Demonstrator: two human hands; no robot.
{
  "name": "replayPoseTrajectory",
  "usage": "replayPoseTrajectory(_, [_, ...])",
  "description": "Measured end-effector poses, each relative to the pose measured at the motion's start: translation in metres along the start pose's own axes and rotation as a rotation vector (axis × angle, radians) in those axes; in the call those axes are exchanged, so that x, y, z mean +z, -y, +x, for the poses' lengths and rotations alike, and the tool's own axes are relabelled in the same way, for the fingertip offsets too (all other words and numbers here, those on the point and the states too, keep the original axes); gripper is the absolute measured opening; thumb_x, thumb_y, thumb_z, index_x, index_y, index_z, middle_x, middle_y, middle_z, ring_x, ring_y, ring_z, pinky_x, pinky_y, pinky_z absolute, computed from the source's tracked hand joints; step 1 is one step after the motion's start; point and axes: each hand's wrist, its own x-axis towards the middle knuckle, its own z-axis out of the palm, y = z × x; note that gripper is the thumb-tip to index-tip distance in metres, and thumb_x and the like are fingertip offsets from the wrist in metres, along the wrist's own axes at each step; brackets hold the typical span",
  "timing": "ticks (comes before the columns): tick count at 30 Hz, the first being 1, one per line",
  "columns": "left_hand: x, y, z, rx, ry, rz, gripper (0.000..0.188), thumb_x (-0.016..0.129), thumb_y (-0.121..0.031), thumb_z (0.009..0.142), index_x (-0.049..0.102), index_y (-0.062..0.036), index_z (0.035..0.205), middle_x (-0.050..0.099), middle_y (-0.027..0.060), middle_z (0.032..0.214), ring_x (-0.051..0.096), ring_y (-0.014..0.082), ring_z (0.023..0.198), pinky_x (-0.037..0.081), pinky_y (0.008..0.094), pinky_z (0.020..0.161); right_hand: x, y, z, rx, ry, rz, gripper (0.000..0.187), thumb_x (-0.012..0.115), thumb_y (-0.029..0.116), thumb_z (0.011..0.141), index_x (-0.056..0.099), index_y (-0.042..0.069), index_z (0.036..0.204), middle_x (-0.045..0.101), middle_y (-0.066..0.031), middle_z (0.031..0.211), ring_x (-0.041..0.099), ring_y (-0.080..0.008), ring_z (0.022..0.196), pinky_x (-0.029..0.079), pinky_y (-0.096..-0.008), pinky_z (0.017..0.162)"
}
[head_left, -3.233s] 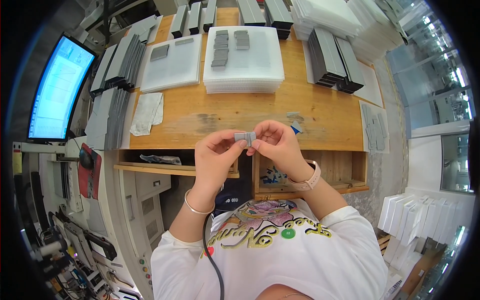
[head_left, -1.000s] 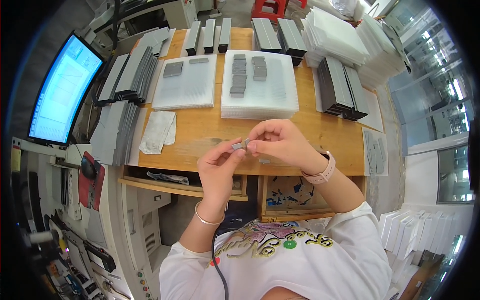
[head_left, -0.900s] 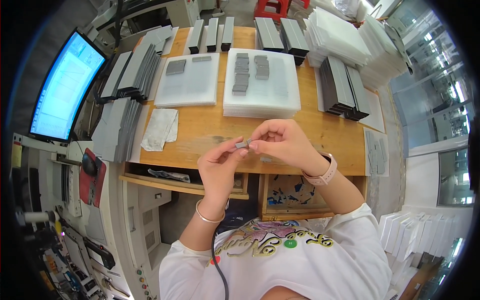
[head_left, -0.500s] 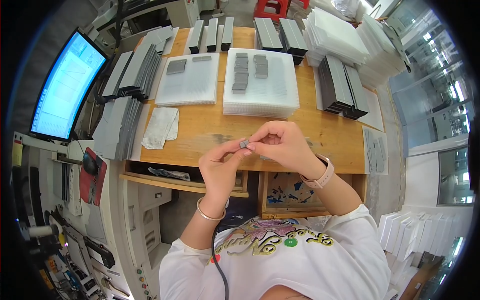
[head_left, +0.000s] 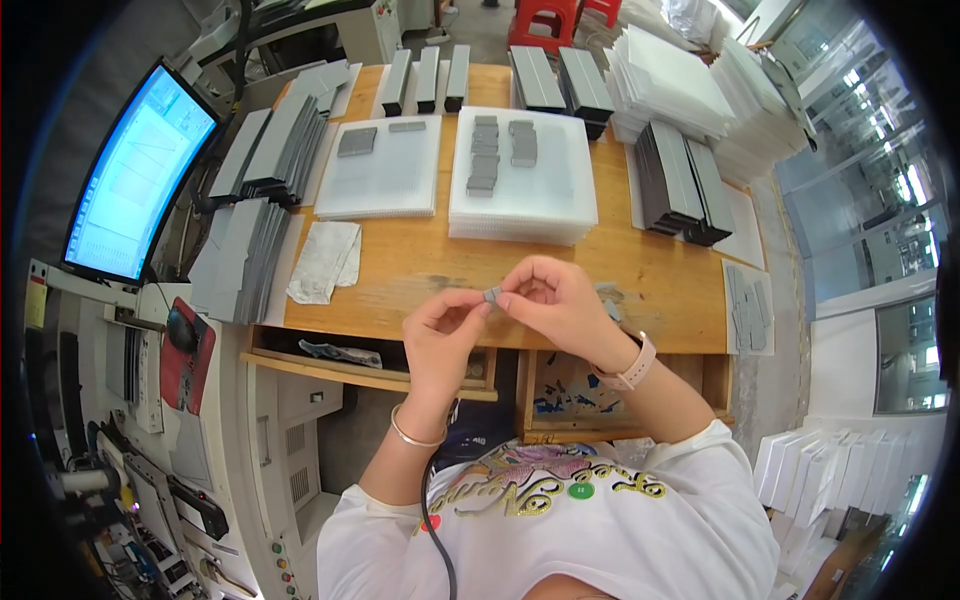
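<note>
A small flat grey piece is pinched between the fingertips of both hands above the table's front part. My left hand grips its left side with thumb and forefinger. On the opposite side, my right hand holds it the same way, the other fingers curled. Beside my right wrist lie a few small grey pieces, partly covered by the hand. Beyond the hands, a stack of translucent white sheets bears rows of similar grey pieces. A second white stack to its left has more.
Long grey strips are piled at the left, with others at the right. A crumpled cloth lies on the wooden table. Below the table edge are an open drawer with blue scraps and another drawer. A monitor stands left.
The whole view has shifted slightly. Both hands still pinch the grey piece, which has turned a little. Small grey pieces beside the right wrist show more now.
</note>
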Motion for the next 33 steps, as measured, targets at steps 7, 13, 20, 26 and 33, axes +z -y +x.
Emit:
replayPoseTrajectory(7, [-0.004, 0.01, -0.003, -0.213, 0.06, -0.296, 0.008, 0.06, 0.002, 0.077, 0.058, -0.0001, 0.085, 0.059, 0.0023, 0.078, 0.055, 0.0072, 0.069, 0.044, 0.0194, 0.063, 0.0, -0.002, -0.003, 0.112, 0.082, 0.307, 0.009, 0.059, 0.003, 0.08, 0.055, -0.002, 0.087, 0.06, -0.0059, 0.079, 0.058, -0.0106, 0.071, 0.048, -0.0225, 0.066])
replayPoseTrajectory(13, [-0.006, 0.006, -0.002, -0.292, 0.08, -0.431, 0.008, 0.058, 0.001, 0.078, 0.057, -0.0003, 0.087, 0.059, 0.0034, 0.077, 0.055, 0.0088, 0.068, 0.043, 0.0201, 0.06, 0.003, 0.002, -0.004, 0.148, 0.071, 0.316, 0.011, 0.059, 0.005, 0.08, 0.056, -0.003, 0.088, 0.061, -0.0068, 0.079, 0.059, -0.012, 0.071, 0.049, -0.0239, 0.067])
replayPoseTrajectory(20, [-0.001, -0.002, -0.004, -0.116, 0.003, -0.118, 0.009, 0.059, 0.004, 0.076, 0.06, 0.0004, 0.084, 0.058, 0.0022, 0.073, 0.052, 0.0064, 0.065, 0.042, 0.0186, 0.059, 0.001, -0.005, -0.003, 0.055, 0.001, 0.224, 0.014, 0.063, 0.003, 0.077, 0.059, -0.005, 0.088, 0.062, -0.0078, 0.078, 0.059, -0.0109, 0.069, 0.049, -0.0218, 0.064])
replayPoseTrajectory(26, [-0.003, -0.001, -0.003, 0.002, 0.059, -0.082, 0.011, 0.062, 0.006, 0.074, 0.061, 0.0008, 0.084, 0.058, 0.0005, 0.076, 0.051, 0.0054, 0.068, 0.04, 0.0176, 0.061, 0.002, -0.01, -0.004, -0.011, -0.013, 0.207, 0.013, 0.063, 0.002, 0.076, 0.06, -0.004, 0.087, 0.063, -0.0088, 0.08, 0.06, -0.0108, 0.07, 0.048, -0.0208, 0.065])
replayPoseTrajectory(33, [-0.017, -0.012, 0.002, -0.335, 0.431, -0.412, 0.008, 0.06, -0.003, 0.077, 0.061, 0.0005, 0.084, 0.056, 0.0027, 0.081, 0.054, 0.0106, 0.072, 0.043, 0.0209, 0.065, -0.001, -0.005, -0.01, 0.068, 0.155, 0.369, 0.02, 0.062, -0.002, 0.077, 0.05, 0.0, 0.093, 0.06, -0.0093, 0.079, 0.061, -0.0145, 0.069, 0.05, -0.0242, 0.064])
